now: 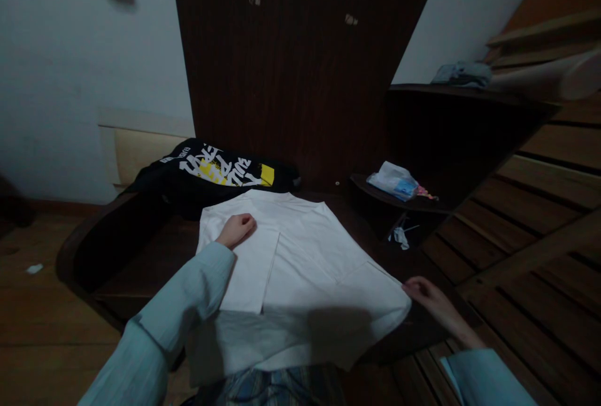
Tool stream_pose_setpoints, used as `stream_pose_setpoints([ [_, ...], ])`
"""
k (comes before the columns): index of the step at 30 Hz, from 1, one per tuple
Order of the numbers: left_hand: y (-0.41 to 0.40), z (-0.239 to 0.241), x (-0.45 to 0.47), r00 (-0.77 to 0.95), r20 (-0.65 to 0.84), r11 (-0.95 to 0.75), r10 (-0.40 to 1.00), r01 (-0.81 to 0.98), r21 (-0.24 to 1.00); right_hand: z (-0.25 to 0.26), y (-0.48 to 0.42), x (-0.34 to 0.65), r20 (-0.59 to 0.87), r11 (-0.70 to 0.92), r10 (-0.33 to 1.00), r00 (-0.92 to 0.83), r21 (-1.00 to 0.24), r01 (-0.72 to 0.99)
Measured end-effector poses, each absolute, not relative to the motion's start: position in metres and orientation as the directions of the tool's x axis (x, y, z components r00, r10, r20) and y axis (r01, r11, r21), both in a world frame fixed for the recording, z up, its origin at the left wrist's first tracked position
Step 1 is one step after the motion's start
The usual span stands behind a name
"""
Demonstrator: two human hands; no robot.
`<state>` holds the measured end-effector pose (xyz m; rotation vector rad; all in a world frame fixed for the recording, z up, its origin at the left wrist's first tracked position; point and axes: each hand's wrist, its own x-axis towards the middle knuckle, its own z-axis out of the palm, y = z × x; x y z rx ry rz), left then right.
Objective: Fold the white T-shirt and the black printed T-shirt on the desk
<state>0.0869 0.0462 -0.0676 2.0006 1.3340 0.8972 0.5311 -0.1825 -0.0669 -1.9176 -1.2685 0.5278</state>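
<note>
A white shirt (pixel 310 249) lies spread face down or folded over on a dark wooden bench; which side is up I cannot tell. On its left part a flat strip like a sleeve (pixel 251 274) is folded down over the body. My left hand (pixel 238 229) rests on the upper left of the shirt, its fingers curled in, with no cloth visibly bunched in them. At the shirt's far right corner my right hand (pixel 422 292) pinches the edge of the cloth. The shirt's lower edge hangs toward my lap in shadow.
Behind the shirt lies a black garment (pixel 220 168) with white and yellow lettering. The dark bench (pixel 136 256) has a curved left arm. A corner shelf (pixel 375 190) at right bears a plastic packet (pixel 397 181). Wooden slats (pixel 539 256) stand along the right.
</note>
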Motion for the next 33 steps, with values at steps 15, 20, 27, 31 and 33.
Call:
stream_pose_setpoints([
  [15,0.030,-0.051,0.093,0.371,0.270,-0.445,0.889,0.841,0.308,-0.055,0.029,0.391,0.365,0.289,0.913,-0.179,-0.273,0.917],
  [20,0.027,-0.051,0.095,0.427,0.245,-0.485,0.870,0.827,0.283,-0.080,0.047,0.390,0.263,0.250,0.948,-0.180,-0.261,0.933],
  [27,0.030,-0.055,0.094,0.509,0.337,-0.596,0.792,0.766,0.242,-0.070,0.024,0.384,0.393,0.385,0.895,-0.210,-0.446,0.808],
  [31,0.033,-0.058,0.094,0.526,0.362,-0.620,0.770,0.751,0.227,-0.072,-0.016,0.372,0.299,0.513,0.857,-0.419,-0.427,0.745],
  [33,0.034,-0.058,0.094,0.525,0.353,-0.617,0.775,0.751,0.237,-0.074,-0.033,0.367,0.224,0.524,0.852,-0.474,-0.370,0.767],
])
